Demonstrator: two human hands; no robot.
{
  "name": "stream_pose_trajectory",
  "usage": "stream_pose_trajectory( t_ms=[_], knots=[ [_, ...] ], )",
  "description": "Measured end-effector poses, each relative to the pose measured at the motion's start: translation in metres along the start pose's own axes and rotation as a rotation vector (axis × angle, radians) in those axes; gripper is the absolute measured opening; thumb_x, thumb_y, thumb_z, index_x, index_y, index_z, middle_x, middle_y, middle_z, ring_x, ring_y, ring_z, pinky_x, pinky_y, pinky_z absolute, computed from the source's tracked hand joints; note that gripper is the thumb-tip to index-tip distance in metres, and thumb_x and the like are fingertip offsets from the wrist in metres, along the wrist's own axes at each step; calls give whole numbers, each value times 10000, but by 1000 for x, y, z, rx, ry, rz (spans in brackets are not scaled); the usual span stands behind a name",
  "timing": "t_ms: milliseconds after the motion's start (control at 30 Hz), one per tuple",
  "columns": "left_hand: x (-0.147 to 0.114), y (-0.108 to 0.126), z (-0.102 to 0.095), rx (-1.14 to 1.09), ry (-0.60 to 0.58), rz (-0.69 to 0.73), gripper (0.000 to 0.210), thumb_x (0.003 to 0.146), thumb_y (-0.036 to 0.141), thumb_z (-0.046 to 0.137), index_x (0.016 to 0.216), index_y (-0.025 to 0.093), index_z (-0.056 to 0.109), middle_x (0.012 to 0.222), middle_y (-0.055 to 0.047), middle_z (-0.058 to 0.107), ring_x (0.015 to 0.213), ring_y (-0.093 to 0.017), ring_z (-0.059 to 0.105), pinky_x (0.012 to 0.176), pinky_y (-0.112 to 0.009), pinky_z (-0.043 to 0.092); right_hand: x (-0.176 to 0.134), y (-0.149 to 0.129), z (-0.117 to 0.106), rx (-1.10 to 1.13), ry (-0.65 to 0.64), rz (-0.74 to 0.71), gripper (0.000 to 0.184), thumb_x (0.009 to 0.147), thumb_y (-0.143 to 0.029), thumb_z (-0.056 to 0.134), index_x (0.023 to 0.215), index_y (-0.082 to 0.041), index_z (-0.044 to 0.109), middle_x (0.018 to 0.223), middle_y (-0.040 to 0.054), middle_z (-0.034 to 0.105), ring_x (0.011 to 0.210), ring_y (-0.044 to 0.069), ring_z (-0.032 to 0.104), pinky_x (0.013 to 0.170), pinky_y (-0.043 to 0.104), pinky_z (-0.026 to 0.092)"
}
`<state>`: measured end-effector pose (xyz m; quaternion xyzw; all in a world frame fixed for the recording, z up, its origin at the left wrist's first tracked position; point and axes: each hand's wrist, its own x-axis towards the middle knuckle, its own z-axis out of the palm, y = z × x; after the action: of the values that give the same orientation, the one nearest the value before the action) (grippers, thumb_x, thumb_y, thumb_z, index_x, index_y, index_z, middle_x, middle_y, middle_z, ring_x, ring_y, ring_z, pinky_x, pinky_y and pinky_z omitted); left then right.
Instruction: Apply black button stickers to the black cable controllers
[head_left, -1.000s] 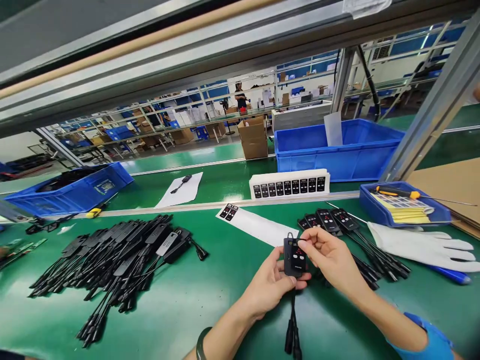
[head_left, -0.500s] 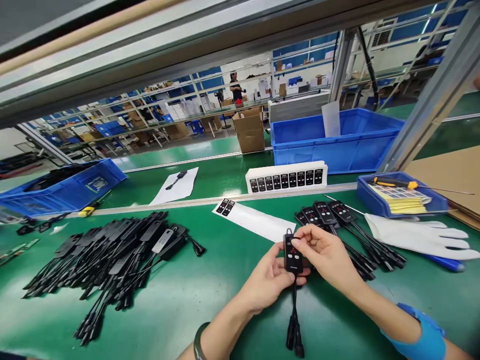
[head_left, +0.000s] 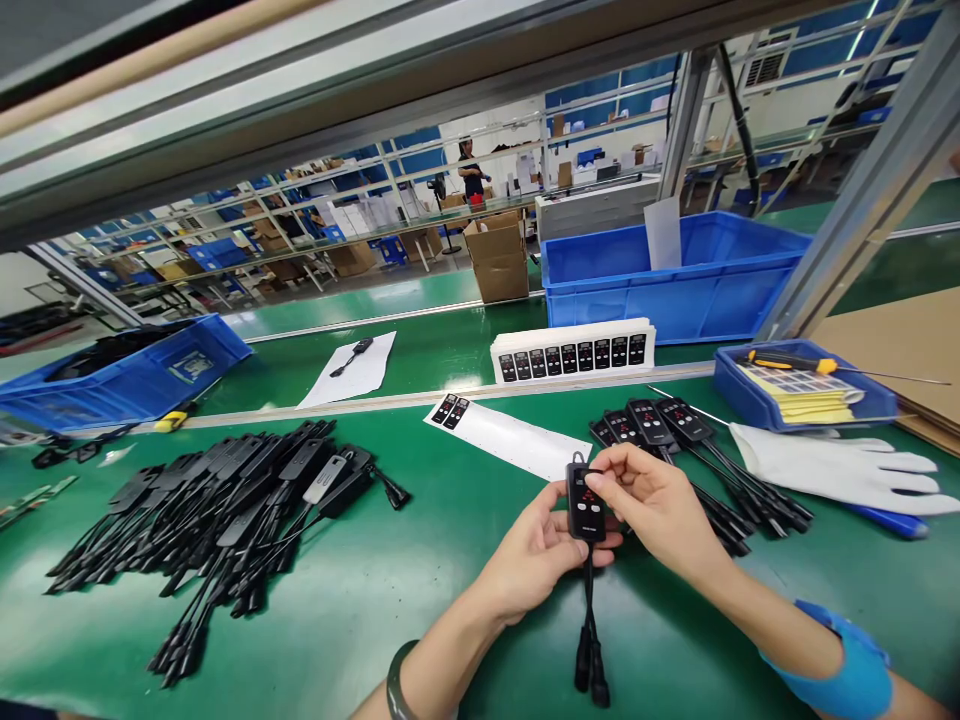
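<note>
A small black two-button controller (head_left: 586,515) with a hanging loop and two short connector cables is held upright over the green bench. My left hand (head_left: 536,555) is closed around its left side and lower end, fingers behind it. My right hand (head_left: 652,510) grips its upper right edge, the thumb pressing on the labelled face. Just beyond lies a white label strip (head_left: 517,445) with two black labels at its far left end. Several labelled controllers (head_left: 649,425) lie right of my hands, partly hidden by the right one.
A pile of black controllers (head_left: 247,490) covers the left side. Behind the strip stands a stack of label sheets (head_left: 574,352). A white glove (head_left: 840,470), a small blue tray (head_left: 874,405) and a large blue bin (head_left: 675,295) are at right. Another person (head_left: 472,175) stands far back.
Both hands keep their hold on the controller, with hardly any movement. The view has shifted very slightly.
</note>
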<state>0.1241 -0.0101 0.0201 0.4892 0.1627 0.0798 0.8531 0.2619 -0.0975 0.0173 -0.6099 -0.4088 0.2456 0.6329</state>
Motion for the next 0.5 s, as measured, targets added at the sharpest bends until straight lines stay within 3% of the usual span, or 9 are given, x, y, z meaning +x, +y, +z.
stream_pose_trajectory(
  t_ms=[500],
  knots=[
    [0, 0, 3, 80, -19, 10, 507, 759, 297, 704, 1165, 176, 425, 973, -90, 622, 1018, -248, 611, 908, -418, 462, -2, -2, 3, -58, 55, 29, 241, 800, -426, 650, 810, -190, 597, 627, -4, 549, 565, 147, 521, 476, 235, 444]
  ],
)
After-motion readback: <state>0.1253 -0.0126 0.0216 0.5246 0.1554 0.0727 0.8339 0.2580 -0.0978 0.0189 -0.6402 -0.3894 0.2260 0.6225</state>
